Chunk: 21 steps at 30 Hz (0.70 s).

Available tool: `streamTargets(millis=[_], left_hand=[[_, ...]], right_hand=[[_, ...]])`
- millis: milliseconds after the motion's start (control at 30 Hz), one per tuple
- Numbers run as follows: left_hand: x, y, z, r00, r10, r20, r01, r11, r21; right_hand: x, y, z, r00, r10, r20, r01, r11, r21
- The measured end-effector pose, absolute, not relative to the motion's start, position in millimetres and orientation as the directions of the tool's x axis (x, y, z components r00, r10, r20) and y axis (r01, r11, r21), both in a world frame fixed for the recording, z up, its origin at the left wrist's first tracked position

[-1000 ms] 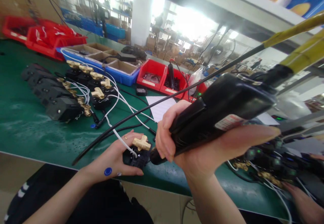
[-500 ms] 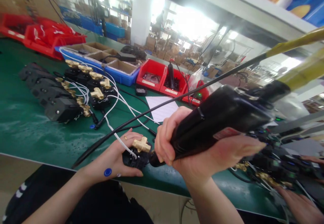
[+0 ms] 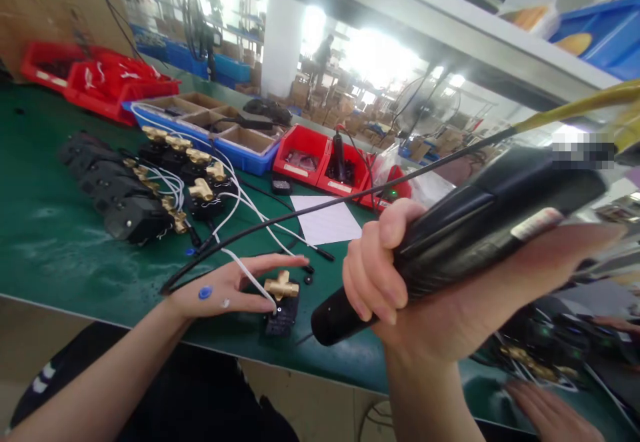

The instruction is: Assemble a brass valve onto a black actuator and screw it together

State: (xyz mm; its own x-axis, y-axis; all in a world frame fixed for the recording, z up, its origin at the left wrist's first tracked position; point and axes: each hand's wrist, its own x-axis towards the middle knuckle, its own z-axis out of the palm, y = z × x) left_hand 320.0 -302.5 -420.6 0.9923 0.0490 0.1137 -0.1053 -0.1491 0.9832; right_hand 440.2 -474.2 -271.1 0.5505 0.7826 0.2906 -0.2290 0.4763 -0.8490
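Blown-out windows [image 3: 385,52] glare hazily at the back, and pale sheen streaks the green tabletop [image 3: 50,259].

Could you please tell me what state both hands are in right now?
Left hand: open, beside the black unit with the brass fitting; contact unclear.
Right hand: closed around the black handheld tool.

Smooth glossy black plastic power screwdriver [image 3: 457,225], satin brass-coloured metal fitting [image 3: 281,287], matt black plastic housing [image 3: 283,322], smooth glossy green tabletop [image 3: 55,242], matt white paper sheet [image 3: 327,221]
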Motion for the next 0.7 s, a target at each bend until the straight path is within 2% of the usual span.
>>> streamTargets(millis=[100,200,333,433,500,600,700], left_hand=[[331.7,-302.8,-408.4,0.987,-0.050,0.155,-0.161,-0.160,0.974],[337.4,-318.1,-408.4,0.974,-0.025,0.227,-0.221,-0.346,0.912],[336.4,-350.8,-422.9,0.938,0.165,0.306,-0.162,-0.572,0.804],[328.9,-360.8,-427.5,0.919,0.263,0.293,-0.089,-0.585,0.806],[321.6,-353.0,-423.8,0.958,0.204,0.201,-0.068,-0.520,0.851],[313.3,-329.9,-414.6,0.998,0.011,0.067,-0.057,-0.399,0.915],[313.5,-315.8,-407.8,0.996,-0.072,0.056,-0.077,-0.324,0.943]], right_hand=[[435.4,-469.1,-273.6,0.545,0.790,0.281,-0.223,0.460,-0.859],[433.3,-468.1,-274.9,0.558,0.780,0.283,-0.207,0.461,-0.863],[431.8,-470.6,-276.8,0.541,0.784,0.303,-0.186,0.463,-0.866],[430.2,-470.5,-282.6,0.507,0.801,0.318,-0.181,0.460,-0.870],[429.4,-469.3,-287.3,0.502,0.796,0.337,-0.179,0.477,-0.861],[428.8,-467.6,-290.3,0.518,0.780,0.351,-0.174,0.498,-0.850],[427.7,-466.9,-287.0,0.527,0.773,0.353,-0.147,0.492,-0.858]])
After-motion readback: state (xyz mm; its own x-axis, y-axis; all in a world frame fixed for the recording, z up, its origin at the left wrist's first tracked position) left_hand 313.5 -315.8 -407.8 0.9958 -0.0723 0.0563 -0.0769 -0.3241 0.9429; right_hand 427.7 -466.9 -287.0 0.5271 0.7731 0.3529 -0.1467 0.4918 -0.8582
